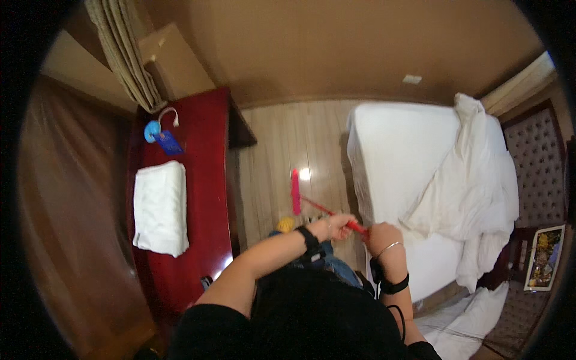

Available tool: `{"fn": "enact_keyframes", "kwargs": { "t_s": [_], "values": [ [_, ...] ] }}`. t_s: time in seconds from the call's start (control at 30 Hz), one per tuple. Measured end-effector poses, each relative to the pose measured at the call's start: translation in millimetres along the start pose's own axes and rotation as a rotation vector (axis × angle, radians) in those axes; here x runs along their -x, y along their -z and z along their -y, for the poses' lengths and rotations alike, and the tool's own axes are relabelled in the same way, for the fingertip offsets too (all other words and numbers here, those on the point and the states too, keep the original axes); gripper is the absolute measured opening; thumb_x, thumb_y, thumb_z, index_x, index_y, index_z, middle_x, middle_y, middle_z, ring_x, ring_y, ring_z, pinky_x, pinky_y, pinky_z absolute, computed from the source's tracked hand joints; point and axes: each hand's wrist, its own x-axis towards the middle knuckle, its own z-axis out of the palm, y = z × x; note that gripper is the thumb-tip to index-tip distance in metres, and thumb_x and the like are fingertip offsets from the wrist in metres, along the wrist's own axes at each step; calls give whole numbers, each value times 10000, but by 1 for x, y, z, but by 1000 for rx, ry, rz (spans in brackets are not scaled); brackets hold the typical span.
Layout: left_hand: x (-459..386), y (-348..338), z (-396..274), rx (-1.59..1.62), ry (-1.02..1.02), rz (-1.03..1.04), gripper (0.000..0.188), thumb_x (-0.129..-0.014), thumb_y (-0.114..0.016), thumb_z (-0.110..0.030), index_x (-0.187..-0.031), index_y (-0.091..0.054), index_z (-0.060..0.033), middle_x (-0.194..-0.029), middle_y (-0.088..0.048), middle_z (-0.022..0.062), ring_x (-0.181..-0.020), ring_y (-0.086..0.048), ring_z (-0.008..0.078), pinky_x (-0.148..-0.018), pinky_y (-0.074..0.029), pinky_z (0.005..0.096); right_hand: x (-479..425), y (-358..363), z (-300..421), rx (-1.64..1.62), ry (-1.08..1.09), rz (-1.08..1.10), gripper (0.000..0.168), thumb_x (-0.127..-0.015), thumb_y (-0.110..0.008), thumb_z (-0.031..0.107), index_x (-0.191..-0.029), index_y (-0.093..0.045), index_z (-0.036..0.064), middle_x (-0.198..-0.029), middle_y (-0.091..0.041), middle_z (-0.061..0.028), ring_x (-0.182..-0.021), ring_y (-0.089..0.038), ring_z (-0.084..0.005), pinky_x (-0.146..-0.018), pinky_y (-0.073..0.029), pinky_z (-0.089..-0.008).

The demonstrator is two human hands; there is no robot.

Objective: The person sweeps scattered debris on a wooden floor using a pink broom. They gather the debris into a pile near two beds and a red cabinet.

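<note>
Both hands are closed around the red handle (318,205) of a broom. My left hand (340,226) grips lower on the handle, and my right hand (386,239) holds it near the top end, close to the bed. The handle slants down and away to the left. Its long pink broom head (295,192) rests on the wood-plank floor (274,166), between the desk and the bed. A yellow shoe tip (285,224) shows just behind the head.
Left stands a dark red desk (207,180) with a folded white towel (160,209), a blue card (168,142) and a round light-blue object (152,131). A bed (405,148) with a rumpled white duvet (443,202) stands right. A brown wall (315,54) bounds the far side.
</note>
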Motion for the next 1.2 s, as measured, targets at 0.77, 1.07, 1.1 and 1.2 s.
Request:
{"fn": "enact_keyframes", "kwargs": {
  "t_s": [0.77, 1.07, 1.1, 1.2],
  "values": [
    [116, 290, 57, -895, -129, -1065, 168, -687, -518, -167, -767, -561, -25, -674, -570, 145, -588, -532, 220, -534, -428, 338, -155, -224, 239, 142, 729, 427, 336, -746, -495, 351, -897, -573, 61, -816, -589, -136, -744, -558, -296, -661, -425, -380],
    [38, 221, 126, -1570, -268, -843, 195, -681, -497, -198, -751, -571, -31, -678, -571, 181, -580, -536, 267, -525, -433, 376, -129, -257, 134, 179, 699, 613, 373, -775, -438, 389, -918, -572, 71, -908, -577, -146, -852, -541, -314, -720, -409, -383],
    [18, 192, 123, -1681, -360, -747, 199, -681, -495, -201, -749, -572, -32, -678, -571, 185, -579, -537, 272, -524, -434, 381, -116, -236, 103, 243, 607, 592, 365, -773, -444, 397, -930, -576, 95, -925, -576, -137, -875, -535, -310, -743, -404, -381],
    [-39, 119, 112, -1778, -573, -354, 230, -692, -471, -234, -729, -567, -28, -661, -568, 194, -549, -532, 285, -489, -423, 392, -111, -261, -29, 57, 504, 371, 378, -776, -450, 411, -928, -573, 87, -862, -590, -138, -797, -558, -283, -689, -421, -368]
  ]
}}
